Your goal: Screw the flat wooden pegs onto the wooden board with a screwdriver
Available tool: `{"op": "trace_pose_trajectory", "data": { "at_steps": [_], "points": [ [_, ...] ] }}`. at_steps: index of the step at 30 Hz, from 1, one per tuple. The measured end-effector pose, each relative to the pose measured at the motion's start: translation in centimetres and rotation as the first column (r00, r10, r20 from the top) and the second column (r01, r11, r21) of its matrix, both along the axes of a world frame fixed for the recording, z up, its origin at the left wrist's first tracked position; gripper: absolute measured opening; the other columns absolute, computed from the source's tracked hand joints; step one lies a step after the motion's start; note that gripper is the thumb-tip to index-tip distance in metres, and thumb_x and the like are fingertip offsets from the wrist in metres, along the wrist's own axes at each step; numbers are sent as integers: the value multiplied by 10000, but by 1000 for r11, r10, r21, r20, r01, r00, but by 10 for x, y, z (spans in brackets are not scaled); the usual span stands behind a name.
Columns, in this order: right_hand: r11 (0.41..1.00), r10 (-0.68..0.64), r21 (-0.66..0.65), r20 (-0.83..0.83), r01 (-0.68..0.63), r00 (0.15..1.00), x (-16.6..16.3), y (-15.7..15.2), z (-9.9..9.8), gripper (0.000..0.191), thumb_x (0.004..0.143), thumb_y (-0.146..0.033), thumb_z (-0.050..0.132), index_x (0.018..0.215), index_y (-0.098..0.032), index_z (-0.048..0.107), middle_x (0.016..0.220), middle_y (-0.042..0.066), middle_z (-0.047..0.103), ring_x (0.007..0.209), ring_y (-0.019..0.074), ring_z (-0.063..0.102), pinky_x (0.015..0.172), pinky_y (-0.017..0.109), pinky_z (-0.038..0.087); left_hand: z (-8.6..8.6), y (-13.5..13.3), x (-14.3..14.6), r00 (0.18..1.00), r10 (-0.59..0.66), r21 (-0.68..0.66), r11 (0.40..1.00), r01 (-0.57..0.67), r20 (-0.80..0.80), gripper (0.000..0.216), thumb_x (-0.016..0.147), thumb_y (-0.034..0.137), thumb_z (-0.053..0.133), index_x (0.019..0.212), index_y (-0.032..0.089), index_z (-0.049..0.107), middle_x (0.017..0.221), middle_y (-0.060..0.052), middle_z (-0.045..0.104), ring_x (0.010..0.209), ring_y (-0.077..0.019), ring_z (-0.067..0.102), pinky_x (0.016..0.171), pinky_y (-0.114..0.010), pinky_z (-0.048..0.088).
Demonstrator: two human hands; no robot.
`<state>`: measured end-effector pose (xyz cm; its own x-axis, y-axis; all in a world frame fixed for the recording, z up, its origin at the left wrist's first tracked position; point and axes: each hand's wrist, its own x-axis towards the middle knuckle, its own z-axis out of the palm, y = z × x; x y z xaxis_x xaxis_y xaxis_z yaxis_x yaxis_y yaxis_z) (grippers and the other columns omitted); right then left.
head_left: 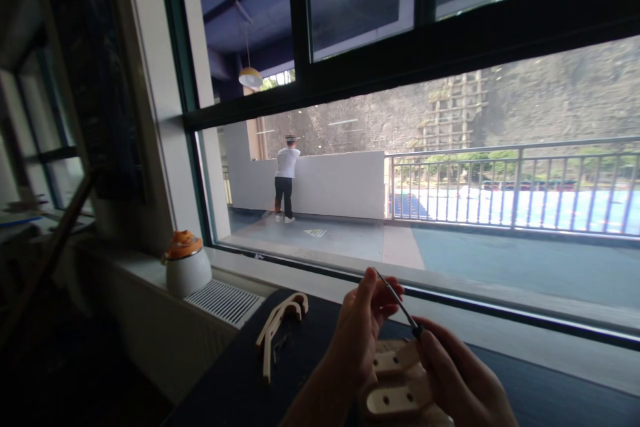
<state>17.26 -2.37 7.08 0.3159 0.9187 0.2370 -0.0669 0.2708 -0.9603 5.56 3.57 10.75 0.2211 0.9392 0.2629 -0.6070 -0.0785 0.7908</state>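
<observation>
My right hand (463, 373) grips a screwdriver (400, 303) by its dark handle, its thin metal shaft slanting up to the left. At the shaft's tip is my left hand (363, 320), thumb and fingers pinched there; anything small between them is too small to make out. Below both hands lies a light wooden piece with rounded ends and drilled holes (395, 399), partly covered by my right hand. Two curved, hook-shaped wooden pieces (280, 323) rest further left on the dark table (240, 380).
A white pot with an orange top (188, 270) stands on the sill beside a slatted vent (225, 300). The large window (305, 90) rises just behind the table. Outside, a person (286, 177) leans on a low white wall, and a metal railing (520, 190) runs to the right.
</observation>
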Motion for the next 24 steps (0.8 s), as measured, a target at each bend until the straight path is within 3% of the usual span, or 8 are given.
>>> {"op": "trace_pose_trajectory", "data": {
  "at_steps": [2,5,7,9,12,16,20,24],
  "points": [
    [999,-46,-5,-27,46,999,3,1,-1,513,693,-573,672,1016,-176,699,701,29,699,587,162,629,516,207,504,3,2,-13,975,193,80,979,-185,-107,480,828,549,579,990,115,707,1011,-136,679,931,-228,607,835,-323,440],
    [999,-44,-6,-11,44,999,13,4,-4,530,686,-559,689,1042,-168,700,736,39,697,612,167,619,507,214,492,-3,7,-42,820,494,231,867,-441,-289,351,771,389,674,1023,145,690,976,-91,674,919,-211,595,820,-280,423],
    [1000,-20,-10,-35,20,999,20,7,-4,536,685,-543,703,1073,-174,691,754,39,689,618,165,606,479,215,474,-19,11,-63,728,561,253,827,-501,-393,329,734,301,684,1023,144,680,981,-87,655,894,-201,586,781,-265,426],
    [1000,-8,-11,-89,7,996,25,8,-4,526,687,-526,715,1088,-186,682,755,30,673,607,148,584,460,207,452,-43,13,-79,686,480,203,871,-447,-547,367,708,242,679,1062,144,661,1029,-97,626,912,-205,586,781,-273,439],
    [1000,10,-13,-150,-12,989,26,7,-1,511,690,-516,723,1082,-192,676,736,17,647,581,123,548,448,198,427,-79,12,-90,636,148,-12,971,-240,-757,489,630,210,712,1107,140,629,971,-92,599,743,-192,598,609,-274,456],
    [1000,25,-4,-172,-26,985,22,5,6,507,681,-511,734,1065,-184,679,700,5,618,560,108,517,435,192,402,-102,15,-83,592,-183,-204,979,32,-785,553,662,332,706,1172,164,578,899,-73,629,578,-149,568,492,-264,444],
    [1000,25,14,-193,-22,981,21,1,12,511,676,-515,737,1057,-179,678,692,4,609,568,108,522,425,187,384,-105,27,-77,543,-240,-247,967,61,-805,653,619,512,737,1133,138,586,758,-63,631,485,-140,550,455,-273,450],
    [999,43,31,-200,-37,979,22,-3,13,502,672,-511,742,1047,-182,683,686,2,610,573,105,530,434,184,388,-104,35,-79,498,-247,-216,969,118,-831,797,605,524,755,1297,221,503,725,-18,622,456,-118,534,456,-251,446]
  ]
}}
